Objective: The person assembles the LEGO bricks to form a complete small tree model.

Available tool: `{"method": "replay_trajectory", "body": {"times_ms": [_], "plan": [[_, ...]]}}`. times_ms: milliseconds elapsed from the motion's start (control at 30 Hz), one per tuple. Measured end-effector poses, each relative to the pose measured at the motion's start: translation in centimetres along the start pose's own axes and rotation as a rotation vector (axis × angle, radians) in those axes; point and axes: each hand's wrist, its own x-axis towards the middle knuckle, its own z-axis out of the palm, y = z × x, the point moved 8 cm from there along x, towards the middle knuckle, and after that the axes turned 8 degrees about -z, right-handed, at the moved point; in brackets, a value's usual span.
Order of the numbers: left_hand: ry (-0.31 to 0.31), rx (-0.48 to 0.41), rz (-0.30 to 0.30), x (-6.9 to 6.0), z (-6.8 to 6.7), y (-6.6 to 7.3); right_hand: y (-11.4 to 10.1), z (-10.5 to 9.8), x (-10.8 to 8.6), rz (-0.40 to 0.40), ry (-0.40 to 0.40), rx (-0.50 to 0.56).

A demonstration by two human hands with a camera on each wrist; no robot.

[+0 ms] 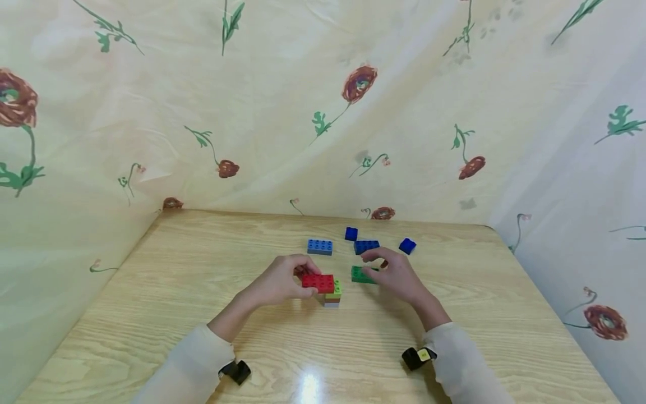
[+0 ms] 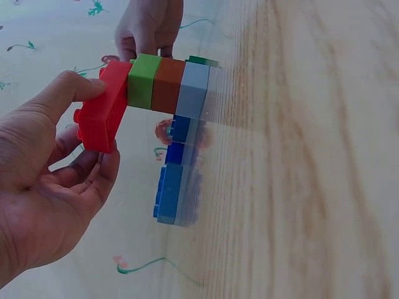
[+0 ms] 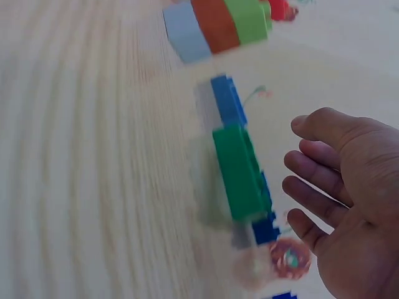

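My left hand (image 1: 284, 282) holds a red building brick (image 1: 318, 283) between the thumb and fingers. The brick is slightly tilted against the top of a small upright stack, and part of it juts out to the left. From top to bottom, that stack has a lime green block (image 2: 143, 81), a brown block (image 2: 168, 85) and a pale grey block (image 2: 194, 90). To the right of the stack lies a green brick (image 3: 239, 174). My right hand (image 1: 398, 276) hovers over and beside this brick, its fingers loosely bent and holding nothing; a gap shows between them in the right wrist view.
Behind the hands on the wooden table (image 1: 166, 269) lie a lighter blue brick (image 1: 320, 247), a dark blue brick (image 1: 364, 246) and a small blue block (image 1: 351, 234). Another small blue block (image 1: 407, 246) sits farther right. Flower-patterned cloth (image 1: 282, 101) hangs behind the table.
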Motion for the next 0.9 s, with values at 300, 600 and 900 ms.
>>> {"method": "replay_trajectory", "body": {"times_ms": [300,600,900], "plan": [[-0.002,0.004,-0.004,-0.2,-0.1,-0.1,2.8,0.8,-0.3,0.081,-0.115,0.052],[-0.014,-0.011,0.007,-0.1,-0.1,0.1,3.5,1.5,-0.5,0.111,-0.166,0.030],[-0.009,-0.008,0.010,-0.1,-0.1,0.0,3.0,1.4,-0.4,0.081,-0.159,0.021]]}}
